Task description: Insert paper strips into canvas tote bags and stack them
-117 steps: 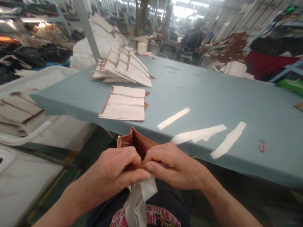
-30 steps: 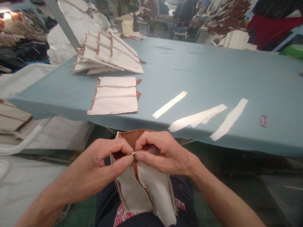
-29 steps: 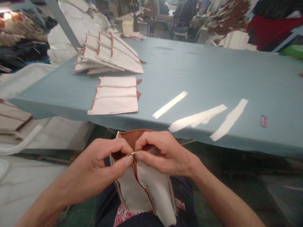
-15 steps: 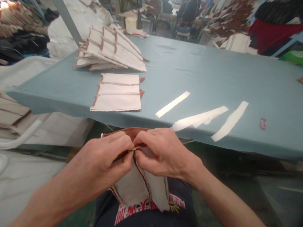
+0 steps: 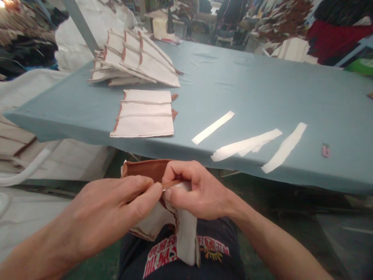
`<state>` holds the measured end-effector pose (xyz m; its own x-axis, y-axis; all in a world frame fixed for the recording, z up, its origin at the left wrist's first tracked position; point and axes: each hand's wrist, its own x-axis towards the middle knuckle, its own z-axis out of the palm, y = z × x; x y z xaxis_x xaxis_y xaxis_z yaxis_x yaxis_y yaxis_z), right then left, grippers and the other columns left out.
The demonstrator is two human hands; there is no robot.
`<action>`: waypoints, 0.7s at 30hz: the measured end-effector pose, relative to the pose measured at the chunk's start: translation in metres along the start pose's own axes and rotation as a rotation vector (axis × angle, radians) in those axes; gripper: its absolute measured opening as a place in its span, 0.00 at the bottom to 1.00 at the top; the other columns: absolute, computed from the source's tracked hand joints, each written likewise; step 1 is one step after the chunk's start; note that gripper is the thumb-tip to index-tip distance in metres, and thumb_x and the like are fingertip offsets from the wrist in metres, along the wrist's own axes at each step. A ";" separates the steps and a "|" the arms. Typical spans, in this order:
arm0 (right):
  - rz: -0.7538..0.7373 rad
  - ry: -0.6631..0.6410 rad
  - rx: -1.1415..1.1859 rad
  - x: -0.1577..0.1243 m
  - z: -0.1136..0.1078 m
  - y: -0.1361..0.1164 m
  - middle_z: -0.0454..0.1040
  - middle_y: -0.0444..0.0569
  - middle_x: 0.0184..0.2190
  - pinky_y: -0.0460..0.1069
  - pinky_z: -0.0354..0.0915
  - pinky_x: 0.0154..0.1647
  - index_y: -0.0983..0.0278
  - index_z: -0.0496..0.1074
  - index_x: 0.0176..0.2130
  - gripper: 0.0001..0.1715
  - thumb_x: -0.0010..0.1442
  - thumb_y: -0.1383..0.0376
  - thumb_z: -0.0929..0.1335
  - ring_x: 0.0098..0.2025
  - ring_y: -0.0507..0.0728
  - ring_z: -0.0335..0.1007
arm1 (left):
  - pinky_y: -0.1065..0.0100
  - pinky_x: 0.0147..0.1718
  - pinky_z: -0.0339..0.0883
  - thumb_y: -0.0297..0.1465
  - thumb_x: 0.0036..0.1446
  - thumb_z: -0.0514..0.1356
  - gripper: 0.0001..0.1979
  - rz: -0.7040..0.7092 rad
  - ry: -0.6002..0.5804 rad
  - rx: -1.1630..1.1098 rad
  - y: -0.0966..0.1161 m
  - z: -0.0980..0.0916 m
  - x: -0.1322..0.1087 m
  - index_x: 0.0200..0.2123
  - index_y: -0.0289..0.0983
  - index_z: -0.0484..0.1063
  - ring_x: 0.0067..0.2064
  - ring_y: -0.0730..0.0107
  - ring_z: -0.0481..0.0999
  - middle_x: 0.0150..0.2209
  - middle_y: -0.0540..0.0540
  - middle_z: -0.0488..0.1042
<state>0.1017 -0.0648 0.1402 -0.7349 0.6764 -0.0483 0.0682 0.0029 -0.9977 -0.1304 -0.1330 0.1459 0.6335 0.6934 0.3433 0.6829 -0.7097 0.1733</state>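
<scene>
**Head view: both hands pinching the top edge of a brown-lined cloth piece**

Head view, lower centre of the frame: you hold a brown-and-cream cloth piece (image 5: 151, 175) over your lap, below the near edge of the table (image 5: 262, 85). Your left hand (image 5: 107, 210) pinches its top edge between thumb and forefinger. Your right hand (image 5: 198, 190) pinches the same edge just beside it, fingertips nearly touching the left's. A thin brown strip (image 5: 171, 182) of the edge shows between the two pinches. Cream panels hang down from your grip toward the printed shirt (image 5: 186, 252).

Step in hand, as a judgement: you look to be working the lined edge open or turning it at the seam, both grips close and fine. The next move likely calls for small, opposed pulls without letting the hanging panels slip.

On the table, centre left of the frame: a flat stack of cream pieces (image 5: 144, 114) with brown edging. Behind it, upper left, a fanned pile (image 5: 136, 62) of the same. Right of centre, three loose white strips (image 5: 247, 142) lie apart from one another. A small dark tag (image 5: 325, 149) sits at far right. Background clutter is too blurred to name.
</scene>
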 end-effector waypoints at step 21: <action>-0.362 0.045 -0.451 -0.016 -0.019 0.011 0.73 0.42 0.26 0.44 0.54 0.27 0.63 0.70 0.33 0.06 0.61 0.71 0.65 0.25 0.48 0.63 | 0.72 0.30 0.67 0.30 0.71 0.53 0.10 -0.283 -0.134 -0.417 0.008 0.002 0.023 0.40 0.41 0.74 0.28 0.73 0.78 0.31 0.55 0.79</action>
<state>0.1273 -0.0618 0.1306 -0.7365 0.6043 0.3041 0.1058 0.5469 -0.8305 -0.1095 -0.1225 0.1538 0.5045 0.8560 0.1128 0.6490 -0.4622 0.6043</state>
